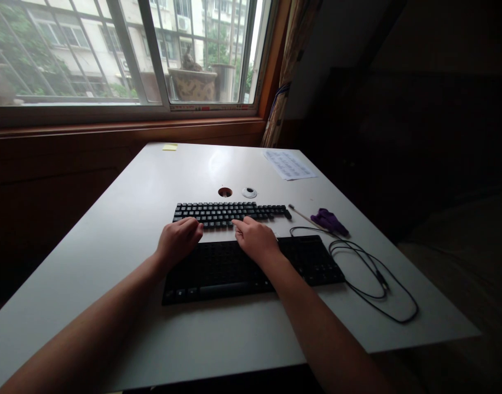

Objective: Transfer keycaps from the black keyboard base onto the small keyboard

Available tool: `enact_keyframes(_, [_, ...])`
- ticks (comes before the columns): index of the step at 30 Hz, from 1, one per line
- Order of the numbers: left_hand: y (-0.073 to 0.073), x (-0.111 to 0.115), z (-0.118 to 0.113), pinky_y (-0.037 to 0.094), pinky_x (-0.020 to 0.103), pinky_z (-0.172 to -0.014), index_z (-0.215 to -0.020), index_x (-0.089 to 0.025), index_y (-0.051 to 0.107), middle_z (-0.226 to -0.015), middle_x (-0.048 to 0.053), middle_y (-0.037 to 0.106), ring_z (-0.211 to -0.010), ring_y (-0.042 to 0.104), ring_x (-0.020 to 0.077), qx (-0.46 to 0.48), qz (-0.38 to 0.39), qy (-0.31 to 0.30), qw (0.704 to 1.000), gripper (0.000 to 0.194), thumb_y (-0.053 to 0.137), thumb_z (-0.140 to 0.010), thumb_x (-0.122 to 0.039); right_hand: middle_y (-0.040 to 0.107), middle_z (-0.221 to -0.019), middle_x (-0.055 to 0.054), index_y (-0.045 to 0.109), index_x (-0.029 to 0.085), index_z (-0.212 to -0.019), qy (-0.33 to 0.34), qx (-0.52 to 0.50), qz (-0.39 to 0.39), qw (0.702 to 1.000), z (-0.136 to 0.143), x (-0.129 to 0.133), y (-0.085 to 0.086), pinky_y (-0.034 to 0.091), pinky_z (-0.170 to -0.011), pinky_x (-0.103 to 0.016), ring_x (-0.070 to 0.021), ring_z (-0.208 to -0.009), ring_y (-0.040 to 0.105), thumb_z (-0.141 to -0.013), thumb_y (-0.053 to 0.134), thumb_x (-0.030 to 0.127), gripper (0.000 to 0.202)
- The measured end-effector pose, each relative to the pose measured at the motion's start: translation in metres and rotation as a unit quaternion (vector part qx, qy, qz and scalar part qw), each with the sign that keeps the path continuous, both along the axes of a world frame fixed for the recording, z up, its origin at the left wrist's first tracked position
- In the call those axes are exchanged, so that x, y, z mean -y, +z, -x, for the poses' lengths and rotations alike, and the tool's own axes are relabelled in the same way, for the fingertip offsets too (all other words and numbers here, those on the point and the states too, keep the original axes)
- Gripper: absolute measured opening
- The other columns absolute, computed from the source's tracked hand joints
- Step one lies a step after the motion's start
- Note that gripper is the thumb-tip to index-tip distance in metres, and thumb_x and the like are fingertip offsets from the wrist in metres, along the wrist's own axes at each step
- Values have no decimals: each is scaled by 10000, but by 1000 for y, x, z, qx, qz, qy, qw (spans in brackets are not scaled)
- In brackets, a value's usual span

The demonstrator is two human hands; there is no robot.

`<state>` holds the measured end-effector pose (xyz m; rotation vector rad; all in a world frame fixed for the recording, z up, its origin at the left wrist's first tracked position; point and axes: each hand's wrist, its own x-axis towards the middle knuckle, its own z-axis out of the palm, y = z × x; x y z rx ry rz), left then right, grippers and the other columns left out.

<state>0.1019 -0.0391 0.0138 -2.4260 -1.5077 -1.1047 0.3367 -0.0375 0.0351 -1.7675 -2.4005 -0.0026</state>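
Observation:
Loose black keycaps [215, 210] lie in rows on the white desk, laid out like a keyboard. In front of them is a black keyboard [312, 257] whose middle is stripped of most keys; a few caps remain along its bottom row. My left hand [180, 236] is curled at the left end of the keycap rows, over the keyboard's back edge; what its fingers hold, if anything, is hidden. My right hand [257, 236] reaches over the keyboard, fingers bent, with thumb and forefinger closed at a keycap in the nearest row.
Right of the keycaps lie a thin stick [304, 217], a purple cloth [328, 220] and the keyboard's looped black cable [382, 295]. Behind are a cable hole [225, 192], its round white cover [249, 192], printed paper [290, 164] and a yellow sticky note [169, 147].

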Motion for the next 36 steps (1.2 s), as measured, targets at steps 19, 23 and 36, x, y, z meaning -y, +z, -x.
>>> enact_keyframes(19, [-4, -1, 0, 338, 232, -569, -640, -185, 488, -630, -9, 534, -542, 438, 108, -22, 1, 9, 1000, 289, 494, -912, -280, 626, -1154, -43, 444, 374, -1420, 40, 37, 51, 997, 13, -1, 0, 483, -749, -316, -212, -916, 642, -959, 401, 343, 464])
enact_keyframes(23, [-4, -1, 0, 345, 229, -574, -635, -183, 494, -634, -6, 540, -544, 440, 106, -17, 2, 6, 1000, 290, 496, -911, -274, 630, -1152, -43, 453, 374, -1413, 40, 35, 53, 997, 13, 0, 0, 481, -739, -312, -210, -904, 644, -953, 409, 338, 464])
enact_keyframes(36, [-3, 0, -1, 330, 229, -560, -630, -183, 469, -611, -22, 489, -532, 395, 101, -18, 5, 4, 1000, 298, 496, -912, -275, 638, -1164, -43, 478, 351, -1408, 15, -3, 24, 1000, 7, 0, -1, 479, -774, -310, -207, -908, 652, -975, 383, 362, 444])
